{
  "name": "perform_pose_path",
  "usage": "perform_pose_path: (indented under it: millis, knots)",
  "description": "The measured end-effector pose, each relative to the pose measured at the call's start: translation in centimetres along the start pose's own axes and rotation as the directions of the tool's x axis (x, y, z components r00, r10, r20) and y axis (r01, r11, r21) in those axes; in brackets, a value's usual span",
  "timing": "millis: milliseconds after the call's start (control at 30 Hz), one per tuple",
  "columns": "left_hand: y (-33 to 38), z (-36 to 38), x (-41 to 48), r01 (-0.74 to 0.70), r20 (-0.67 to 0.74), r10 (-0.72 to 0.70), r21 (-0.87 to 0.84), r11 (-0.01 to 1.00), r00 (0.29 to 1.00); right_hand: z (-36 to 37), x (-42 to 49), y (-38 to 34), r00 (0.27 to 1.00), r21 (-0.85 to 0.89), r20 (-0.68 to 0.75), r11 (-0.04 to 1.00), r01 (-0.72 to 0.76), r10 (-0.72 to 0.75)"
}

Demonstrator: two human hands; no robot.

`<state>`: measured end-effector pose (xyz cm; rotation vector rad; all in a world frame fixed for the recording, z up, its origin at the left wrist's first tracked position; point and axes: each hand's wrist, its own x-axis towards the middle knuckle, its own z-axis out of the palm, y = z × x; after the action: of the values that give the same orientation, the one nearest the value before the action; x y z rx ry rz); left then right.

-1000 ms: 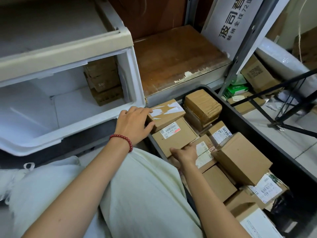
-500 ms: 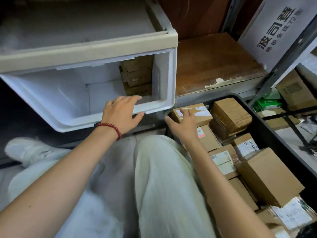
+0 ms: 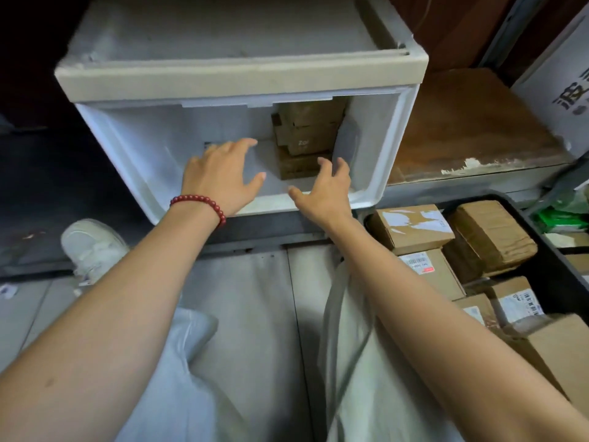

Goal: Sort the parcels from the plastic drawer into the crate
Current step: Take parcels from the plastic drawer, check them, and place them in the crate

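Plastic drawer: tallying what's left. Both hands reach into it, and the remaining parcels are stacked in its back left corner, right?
No. The head view shows the parcels stacked in the back right corner of the plastic drawer, not left. The left hand and right hand do reach in.

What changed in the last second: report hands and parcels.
The left hand and right hand left the brown cardboard parcels in the black plastic crate and reached, open, into the white plastic drawer toward its stack of brown boxes. Stack and crate parcels stayed put.
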<state>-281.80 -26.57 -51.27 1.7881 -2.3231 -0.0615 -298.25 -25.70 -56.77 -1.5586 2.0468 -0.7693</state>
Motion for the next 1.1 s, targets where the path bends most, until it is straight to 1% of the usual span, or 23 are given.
perform_pose_path:
  millis: [67,167,267,367,433,533,667,767,900,967,1033,1100]
  knots:
    - [0.3,0.3,0.6,-0.030,-0.019,0.030,0.019,0.999,0.999,-0.1,1.4,0.6,0.999,-0.004,-0.037,1.000,-0.025,0.025]
    - [0.7,1.1,0.6,-0.088,0.029,0.087,0.064,0.994,0.996,-0.1,3.5,1.4,0.994,-0.009,-0.067,0.996,-0.089,0.088]
    - [0.8,0.8,0.7,-0.120,0.015,0.120,0.048,0.992,0.993,-0.2,4.9,2.1,0.985,-0.029,-0.080,0.988,-0.153,0.150]
    - [0.7,0.1,0.7,-0.108,-0.044,0.107,-0.011,0.994,0.993,-0.1,5.5,2.5,0.987,-0.038,-0.061,0.987,-0.154,0.151]
    - [0.5,-0.1,0.6,-0.087,-0.047,0.086,-0.022,0.996,0.995,0.1,5.7,2.6,0.986,-0.030,-0.041,0.986,-0.161,0.160]
    - [0.2,0.0,0.2,-0.055,-0.028,0.055,-0.032,0.998,0.998,0.5,6.1,2.8,0.977,0.006,0.003,0.977,-0.211,0.211]
    - [0.1,-0.4,0.0,-0.061,-0.072,0.058,-0.037,0.997,0.996,0.9,6.6,3.1,0.968,0.057,0.047,0.967,-0.250,0.247]
    - [-0.5,-0.8,0.0,-0.068,-0.081,0.066,-0.012,0.998,0.994,1.1,7.0,3.1,0.967,0.124,0.027,0.959,-0.254,0.253]
    - [-1.9,-1.3,0.2,-0.036,-0.053,0.037,0.032,0.999,0.998,0.9,6.7,2.4,0.966,0.238,0.010,0.938,-0.252,0.257]
    - [-2.1,-1.4,0.1,-0.029,-0.044,0.030,0.040,0.999,0.999,0.6,6.3,2.0,0.977,0.225,0.031,0.951,-0.211,0.209]
    - [-2.0,-1.3,0.0,-0.036,-0.036,0.037,0.042,0.998,0.999,0.4,5.4,1.5,0.984,0.195,0.082,0.966,-0.173,0.159]
    - [-1.8,-1.1,-0.2,-0.047,-0.015,0.047,0.048,0.998,0.999,0.3,4.5,1.0,0.984,0.200,0.131,0.969,-0.149,0.124]
